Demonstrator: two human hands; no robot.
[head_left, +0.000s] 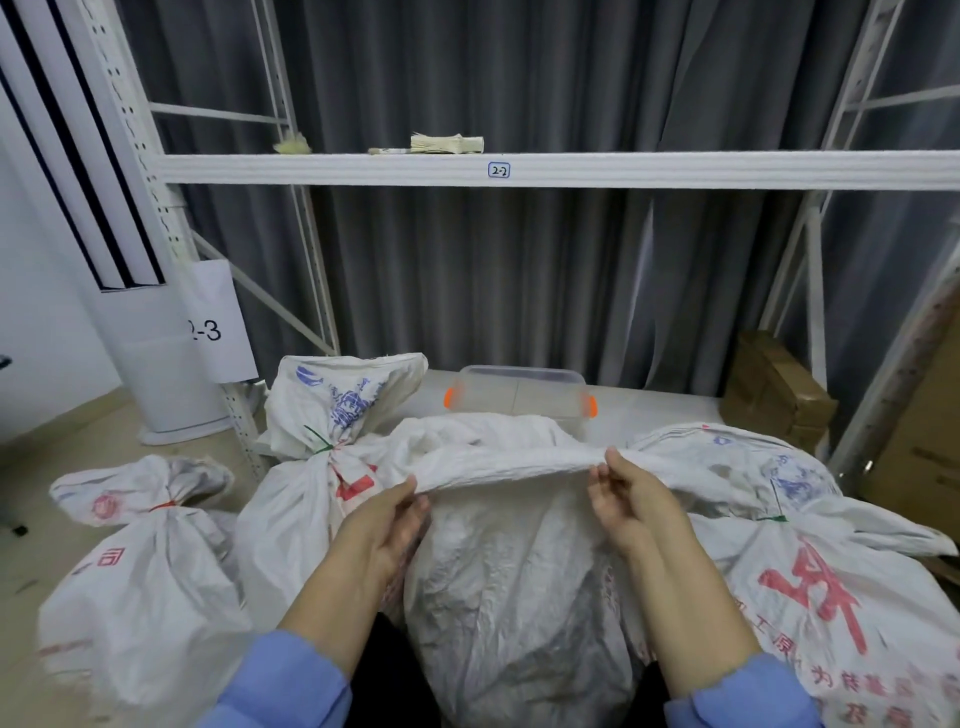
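Floor, far left: tied sack (140, 545) with a red tie, upright. Next to it, a second tied sack (311, 467) with a green tie is leaned at the rack post.

Centre: the open sack (519, 597) is stood right in front of the person, base hidden. Its rolled rim (509, 462) is stretched in a slight arch, long axis left to right, and spanned between both hands. The left hand (400, 514) is clamped on the rim's left end, thumb on top, fingers curled under. The right hand (623, 499) is pinched on the right end, thumb and fingertips closed on the fold. Both hands are equally near. The mouth lies just beyond the fingers, the body below them, so any rolling or gathering is judged to run along that axis.

Behind the rim, a clear box (519, 395) with orange latches is set on the low rack deck (665, 410). Right: a printed sack (805, 545) lies slumped, touching the open one. Cardboard boxes (774, 389) are stacked further back right. A grey curtain (519, 286) is hung behind the rack.
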